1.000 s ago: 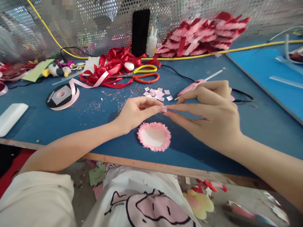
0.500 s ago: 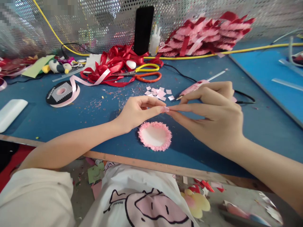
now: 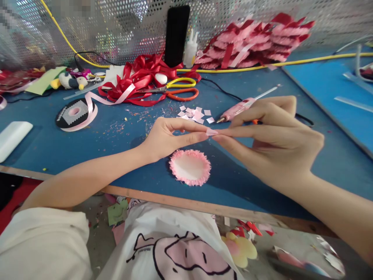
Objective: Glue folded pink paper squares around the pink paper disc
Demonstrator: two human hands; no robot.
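Between my two hands is a small pale pink ribbon piece (image 3: 211,132), pinched from both sides. My left hand (image 3: 169,138) grips its left end between thumb and forefinger. On the right end, the thumb and forefinger of my right hand (image 3: 276,144) are closed; the other fingers are bent. Just below lies a white disc with a fluffy pink rim (image 3: 190,168), flat on the table and touched by neither hand. Several cut ribbon squares (image 3: 196,114) are scattered beyond my fingertips. A pink glue gun (image 3: 237,110) with a clear glue stick lies behind my right hand, partly hidden by it.
At the back are orange-and-yellow scissors (image 3: 181,88), a red ribbon heap (image 3: 142,77), a phone (image 3: 176,37), a small bottle (image 3: 190,50) and stacked pink-and-red pieces (image 3: 256,42). A ribbon spool (image 3: 72,114) and a white block (image 3: 14,140) are at left. A yellow cable (image 3: 241,70) crosses behind.
My right hand has shifted slightly right and its fingertips are a little farther from my left ones, so more of the ribbon piece shows. The disc stays in place.
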